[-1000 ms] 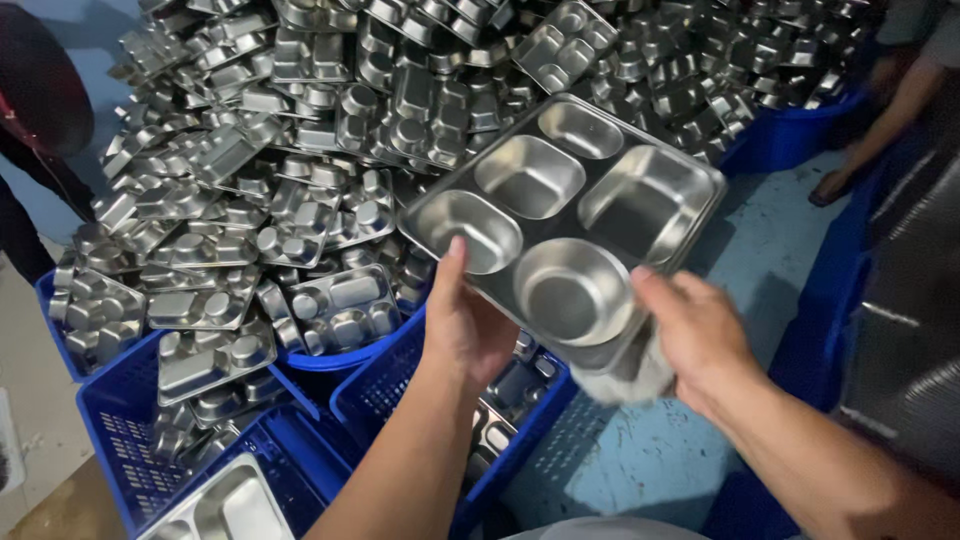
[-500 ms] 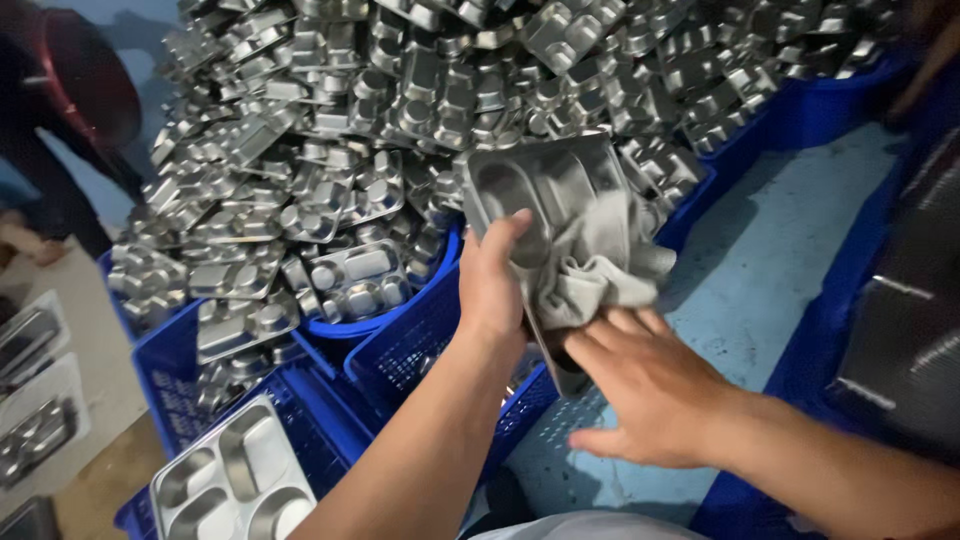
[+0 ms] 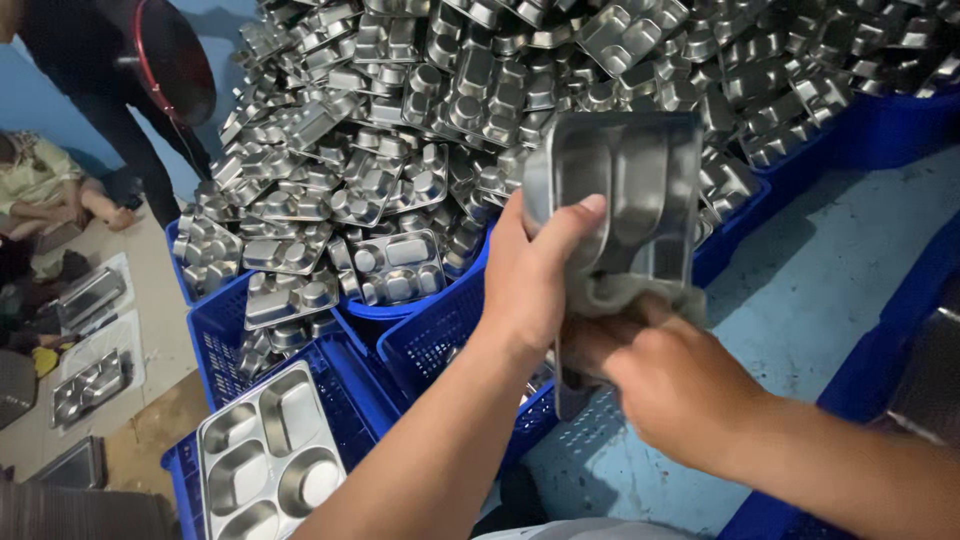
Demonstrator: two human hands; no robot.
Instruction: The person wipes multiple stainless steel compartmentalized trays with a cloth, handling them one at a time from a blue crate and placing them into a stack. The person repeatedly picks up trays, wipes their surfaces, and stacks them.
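My left hand grips the left edge of a steel compartment tray, held upright with its underside toward me. A grey cloth is pressed against the tray's lower part by my right hand, whose fingers close around it. Behind the tray rises a huge heap of the same steel trays.
Blue plastic crates stand under and in front of the heap. One crate at the lower left holds a face-up tray. More trays lie on the floor at the left, near a seated person and a standing one. Light blue floor lies to the right.
The tray has gone from face-up to upright with its back toward me. My right hand moved up from below and now presses the cloth against it. The view shifted right.
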